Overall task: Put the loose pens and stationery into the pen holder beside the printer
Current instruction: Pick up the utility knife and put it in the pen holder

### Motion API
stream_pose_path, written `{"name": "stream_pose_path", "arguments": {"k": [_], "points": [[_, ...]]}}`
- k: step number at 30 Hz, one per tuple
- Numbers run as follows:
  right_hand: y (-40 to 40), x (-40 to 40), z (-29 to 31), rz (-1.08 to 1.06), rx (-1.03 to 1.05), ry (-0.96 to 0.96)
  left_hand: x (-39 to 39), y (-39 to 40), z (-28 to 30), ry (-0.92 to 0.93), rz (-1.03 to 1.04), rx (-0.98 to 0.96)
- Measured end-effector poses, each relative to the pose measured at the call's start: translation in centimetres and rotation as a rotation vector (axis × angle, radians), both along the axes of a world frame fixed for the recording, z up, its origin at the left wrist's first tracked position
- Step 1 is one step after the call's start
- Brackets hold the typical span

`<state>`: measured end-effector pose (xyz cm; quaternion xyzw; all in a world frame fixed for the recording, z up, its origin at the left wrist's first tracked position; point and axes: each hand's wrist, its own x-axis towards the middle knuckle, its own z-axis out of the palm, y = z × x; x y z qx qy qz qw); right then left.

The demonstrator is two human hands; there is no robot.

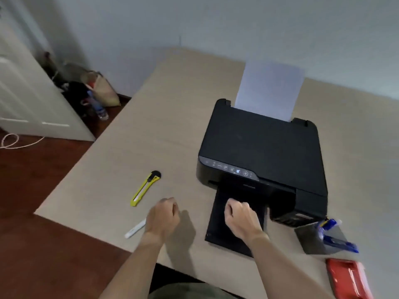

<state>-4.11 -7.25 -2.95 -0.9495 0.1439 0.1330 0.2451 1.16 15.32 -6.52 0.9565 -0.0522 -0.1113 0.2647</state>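
Both hands are curled into loose fists with nothing visibly held in either grip. The left hand [163,214] hovers over the pale wood-grain surface [133,134], fingers folded inward, its shadow falling just to its right. The right hand [241,219] is likewise closed and sits above the black output tray [218,225] that extends forward from the printer [262,152].

Just beside the left wrist, partly hidden under it, lies a white pen-like stick [134,229], near the front edge of the surface. Farther out and to the left of the left hand lies a yellow utility knife [145,188] with a black end cap, angled with that cap pointing away from the person.

The printer is black, with a sheet of white paper [269,89] standing in its rear feed. A control strip of small icons runs along its front left edge; a small mark sits below the strip, but the blur leaves no brand or lettering readable.

To the right of the printer's front corner stands a dark, square pen holder [308,236], with blue pens [336,240] leaning out of it toward the right. Near it, at the lower right corner of the view, is a red object [347,279], shiny and cut off by the frame edge; what it is cannot be told.

On the dark red floor [32,212] at far left, a white cable [13,141] loops beside a white door [28,93], and bags [99,87] are heaped in the corner.
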Motion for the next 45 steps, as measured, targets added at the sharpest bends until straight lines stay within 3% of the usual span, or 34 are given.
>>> {"name": "stream_pose_path", "arguments": {"k": [3, 11, 14, 17, 21, 25, 31, 36, 41, 45], "points": [[5.0, 3.6, 0.2, 0.200, 0.022, 0.001, -0.6, 5.0, -1.1, 0.009, 0.206, 0.129], [16.0, 11.0, -3.2, 0.654, -0.073, -0.035, -3.8, 9.4, -3.9, 0.232, 0.372, 0.432], [20.0, 12.8, -5.0, 0.845, -0.162, -0.036, -4.3, 9.3, -4.0, 0.281, 0.323, 0.509], [22.4, 12.7, -6.4, 0.933, -0.222, 0.008, -4.8, 9.7, -4.1, 0.321, 0.289, 0.485], [22.7, 10.9, -7.5, 0.940, -0.296, -0.023, -5.7, 10.6, -4.0, 0.363, 0.332, 0.238], [20.9, 10.3, -7.3, 0.889, -0.332, -0.005, -5.5, 11.4, -3.1, 0.292, 0.348, 0.073], [15.9, 9.8, -4.1, 0.615, -0.113, -0.044, -2.3, 10.3, 1.2, 0.038, 0.387, -0.202], [11.4, 8.4, -0.4, 0.374, 0.158, -0.090, 1.9, 5.8, 4.2, -0.248, 0.109, -0.221], [7.0, 5.6, 2.1, 0.180, 0.195, -0.196, 4.8, -1.2, 6.4, -0.242, -0.032, -0.287], [3.0, 2.4, 2.7, 0.027, 0.200, -0.270, 4.3, -7.3, 7.1, -0.295, -0.274, -0.253]]}}
